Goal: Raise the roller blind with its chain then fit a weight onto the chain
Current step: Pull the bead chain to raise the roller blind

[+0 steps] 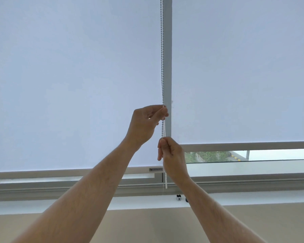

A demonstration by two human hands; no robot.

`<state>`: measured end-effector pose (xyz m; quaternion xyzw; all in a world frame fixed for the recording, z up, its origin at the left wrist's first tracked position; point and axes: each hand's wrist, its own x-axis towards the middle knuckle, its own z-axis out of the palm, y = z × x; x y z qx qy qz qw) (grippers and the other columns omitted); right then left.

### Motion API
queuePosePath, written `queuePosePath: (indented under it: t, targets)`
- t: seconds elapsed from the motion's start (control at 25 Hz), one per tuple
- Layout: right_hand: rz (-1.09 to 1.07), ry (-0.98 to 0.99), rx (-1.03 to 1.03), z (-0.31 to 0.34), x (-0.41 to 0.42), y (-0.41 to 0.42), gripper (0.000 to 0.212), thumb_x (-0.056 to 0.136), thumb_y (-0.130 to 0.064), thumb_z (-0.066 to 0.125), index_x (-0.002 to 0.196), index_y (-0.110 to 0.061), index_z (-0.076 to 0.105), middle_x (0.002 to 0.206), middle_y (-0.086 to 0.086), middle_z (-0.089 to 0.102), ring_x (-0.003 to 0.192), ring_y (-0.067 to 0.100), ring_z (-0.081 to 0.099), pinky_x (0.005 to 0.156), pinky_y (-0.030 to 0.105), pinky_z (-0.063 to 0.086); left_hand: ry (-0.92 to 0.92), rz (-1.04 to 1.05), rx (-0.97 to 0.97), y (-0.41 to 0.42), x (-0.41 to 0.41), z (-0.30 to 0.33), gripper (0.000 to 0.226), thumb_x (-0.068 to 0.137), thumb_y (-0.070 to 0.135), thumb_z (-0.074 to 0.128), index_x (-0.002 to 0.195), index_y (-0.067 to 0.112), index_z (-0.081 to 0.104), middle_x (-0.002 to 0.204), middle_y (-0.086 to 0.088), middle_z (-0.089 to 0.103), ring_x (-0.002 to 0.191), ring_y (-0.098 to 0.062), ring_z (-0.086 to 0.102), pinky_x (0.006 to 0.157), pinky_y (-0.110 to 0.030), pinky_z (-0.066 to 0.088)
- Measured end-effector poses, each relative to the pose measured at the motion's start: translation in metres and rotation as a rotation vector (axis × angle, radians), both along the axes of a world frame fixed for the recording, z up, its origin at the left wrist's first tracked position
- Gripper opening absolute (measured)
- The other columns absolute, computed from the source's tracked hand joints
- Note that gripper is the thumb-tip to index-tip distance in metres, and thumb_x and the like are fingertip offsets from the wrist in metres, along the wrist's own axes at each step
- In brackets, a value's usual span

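Observation:
A white beaded chain (162,55) hangs down in front of the grey window post between two pale roller blinds. My left hand (145,124) pinches the chain with thumb and fingertips at about mid-height. Just below it, my right hand (172,155) is closed around the same chain. The chain's loop end (165,183) dangles below my right hand. The left blind (68,85) reaches down close to the sill; its bottom bar (60,173) is low. The right blind (244,67) sits higher, with a strip of window open beneath it. A small dark-and-silver piece (178,197), possibly the weight, lies on the sill.
The grey window post (167,50) runs vertically behind the chain. A white sill (77,204) spans the frame below the window, with a beige wall (147,225) underneath. Greenery and a road show through the open strip at right (218,156).

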<state>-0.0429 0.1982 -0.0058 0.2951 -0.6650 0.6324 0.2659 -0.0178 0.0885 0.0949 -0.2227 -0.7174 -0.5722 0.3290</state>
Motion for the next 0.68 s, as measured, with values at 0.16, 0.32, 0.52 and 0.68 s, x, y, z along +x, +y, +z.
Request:
queuePosePath:
  t: [0.16,0.32,0.52,0.68]
  targets:
    - [0.095,-0.04,0.031,-0.01,-0.002,0.009,0.027,0.098,-0.022,0.05,0.074,-0.02,0.062,0.054,-0.004,0.062,0.056,0.008,0.054,0.06,0.017,0.042,-0.012,0.039,0.081,0.002,-0.007,-0.009,0.01,0.088,0.016,0.072,0.079,0.021,0.072,0.068,0.006,0.076,0.068,-0.006,0.069,0.063,-0.014,0.05]
    - [0.182,-0.019,-0.063,0.006,-0.01,0.021,0.037,0.096,-0.037,0.046,0.082,-0.017,0.074,0.068,0.002,0.074,0.067,0.014,0.067,0.069,0.022,0.05,0.019,0.029,0.096,-0.006,-0.007,-0.02,0.014,0.088,0.011,0.071,0.078,0.021,0.071,0.068,0.005,0.076,0.068,-0.006,0.07,0.065,-0.013,0.051]
    - [0.067,0.029,-0.136,0.064,-0.016,0.018,0.036,0.1,-0.04,0.047,0.086,-0.019,0.072,0.063,0.0,0.07,0.061,0.01,0.065,0.062,0.017,0.047,0.037,0.01,0.007,-0.001,-0.005,-0.044,0.018,0.087,0.014,0.072,0.074,0.027,0.072,0.068,0.005,0.075,0.067,-0.008,0.069,0.068,-0.02,0.053]
    - [0.12,0.02,-0.05,0.112,-0.01,0.007,0.029,0.101,-0.038,0.046,0.096,-0.02,0.069,0.069,0.0,0.072,0.063,0.008,0.065,0.061,0.018,0.046,-0.018,0.029,0.0,0.0,-0.005,-0.064,0.022,0.087,0.012,0.071,0.074,0.029,0.072,0.07,0.004,0.075,0.071,-0.013,0.07,0.074,-0.03,0.054]
